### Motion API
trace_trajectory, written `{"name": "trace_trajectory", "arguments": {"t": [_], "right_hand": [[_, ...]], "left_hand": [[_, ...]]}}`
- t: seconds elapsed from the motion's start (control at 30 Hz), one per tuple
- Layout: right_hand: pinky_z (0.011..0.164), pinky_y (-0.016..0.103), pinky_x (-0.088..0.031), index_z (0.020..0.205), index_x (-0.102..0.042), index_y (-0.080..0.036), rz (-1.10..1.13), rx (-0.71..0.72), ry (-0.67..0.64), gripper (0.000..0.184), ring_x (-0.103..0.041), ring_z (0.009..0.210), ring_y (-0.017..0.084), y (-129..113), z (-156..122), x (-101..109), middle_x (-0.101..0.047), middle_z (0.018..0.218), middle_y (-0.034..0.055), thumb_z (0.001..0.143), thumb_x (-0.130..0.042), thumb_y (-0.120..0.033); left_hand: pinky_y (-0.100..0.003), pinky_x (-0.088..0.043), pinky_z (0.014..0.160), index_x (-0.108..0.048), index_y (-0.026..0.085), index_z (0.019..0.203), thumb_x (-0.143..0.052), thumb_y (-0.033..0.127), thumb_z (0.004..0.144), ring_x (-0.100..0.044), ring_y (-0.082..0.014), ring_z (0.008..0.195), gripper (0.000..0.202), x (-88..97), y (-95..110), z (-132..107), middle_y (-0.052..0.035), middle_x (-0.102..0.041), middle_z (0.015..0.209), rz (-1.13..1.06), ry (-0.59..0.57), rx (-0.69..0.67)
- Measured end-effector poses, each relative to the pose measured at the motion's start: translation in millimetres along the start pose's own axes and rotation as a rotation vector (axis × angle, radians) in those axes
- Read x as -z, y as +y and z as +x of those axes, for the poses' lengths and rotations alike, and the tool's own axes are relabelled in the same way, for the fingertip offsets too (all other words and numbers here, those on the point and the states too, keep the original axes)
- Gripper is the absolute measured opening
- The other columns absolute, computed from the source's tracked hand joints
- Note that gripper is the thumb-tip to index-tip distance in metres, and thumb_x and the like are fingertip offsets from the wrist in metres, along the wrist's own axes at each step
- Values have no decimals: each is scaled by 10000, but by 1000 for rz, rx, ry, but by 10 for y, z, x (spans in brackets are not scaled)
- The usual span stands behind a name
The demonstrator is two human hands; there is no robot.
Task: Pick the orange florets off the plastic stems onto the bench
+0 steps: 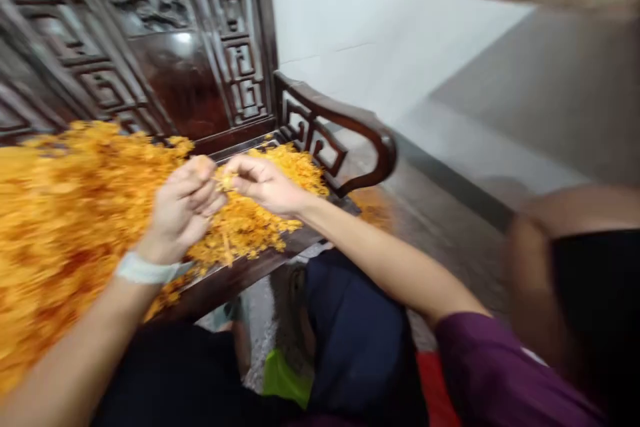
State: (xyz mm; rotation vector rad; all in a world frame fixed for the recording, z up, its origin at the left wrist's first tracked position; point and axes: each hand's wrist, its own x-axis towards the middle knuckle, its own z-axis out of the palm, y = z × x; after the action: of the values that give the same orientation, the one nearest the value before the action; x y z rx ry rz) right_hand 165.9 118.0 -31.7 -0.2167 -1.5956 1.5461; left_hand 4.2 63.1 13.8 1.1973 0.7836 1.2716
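Both hands meet above a heap of orange flowers (65,213) that covers a carved wooden seat (250,267). The left hand (183,207), with a pale band (145,271) on its wrist, has its fingers (197,187) curled tight on a small orange flower (225,180). The right hand (265,183) pinches the same flower from the other side, fingers (240,165) narrow. This flower sits between the two hands, just over the heap's right part, near the seat's curved armrest (350,127). A purple sleeve (500,373) covers the right upper arm
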Motion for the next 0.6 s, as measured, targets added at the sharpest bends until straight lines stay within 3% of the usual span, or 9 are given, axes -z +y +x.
{"name": "trace_trajectory", "arguments": {"t": [0.07,0.2,0.27,0.33,0.4,0.47,0.53,0.6], "right_hand": [[872,325,-515,961,-586,-225,-39,-42,-15,472,-545,887,173,-49,-4,23,-592,935,12,880,-821,-627],[938,358,-545,948,-543,-242,-16,4,13,482,-604,986,196,-115,-93,-2,-621,989,34,870,-827,-623],[1009,403,-549,908,-515,-245,33,2,21,539,-642,1048,211,-176,-175,-43,-640,952,32,820,-863,-647],[1068,451,-546,864,-515,-245,38,-14,10,552,-682,1111,235,-262,-260,-58,-665,870,29,816,-867,-667],[927,406,-596,858,-555,-246,-10,30,77,495,-706,908,205,-352,-325,-33,-652,766,-1,847,-873,-625],[752,335,-589,930,-653,-244,-154,51,197,334,-670,733,160,-406,-349,23,-673,766,-8,904,-876,-490],[707,309,-576,1023,-725,-249,-320,78,310,211,-669,719,143,-377,-323,98,-697,816,-2,948,-848,-403],[748,322,-594,1153,-738,-262,-447,44,358,227,-696,807,161,-241,-259,184,-720,896,15,976,-805,-387]], "left_hand": [[-308,-72,378,-619,286,705,-803,343,898,-52,-72,358,272,-48,8,-20,103,-152,419,-18,-20,-38],[-344,-67,368,-619,296,699,-744,330,953,-48,-94,368,285,-81,150,-38,85,-116,433,-54,-98,-85],[-315,-89,372,-544,275,643,-686,278,982,-60,-106,395,368,5,294,-8,60,-62,456,-130,-38,-94],[-249,-128,391,-499,228,633,-599,176,1046,-43,-98,433,428,170,426,37,46,-40,483,-209,112,-166],[-208,-130,394,-526,207,657,-524,159,1111,-25,-91,438,456,353,496,61,56,-61,466,-295,209,-228],[-209,-146,401,-600,219,731,-539,251,1144,-64,-88,441,419,487,494,60,67,-123,463,-365,230,-214],[-223,-212,414,-647,241,802,-568,339,1142,-158,-87,440,363,553,443,54,67,-219,476,-441,234,-149],[-233,-297,423,-700,273,890,-556,407,1140,-274,-92,438,318,581,382,59,58,-327,491,-505,259,-83]]}}
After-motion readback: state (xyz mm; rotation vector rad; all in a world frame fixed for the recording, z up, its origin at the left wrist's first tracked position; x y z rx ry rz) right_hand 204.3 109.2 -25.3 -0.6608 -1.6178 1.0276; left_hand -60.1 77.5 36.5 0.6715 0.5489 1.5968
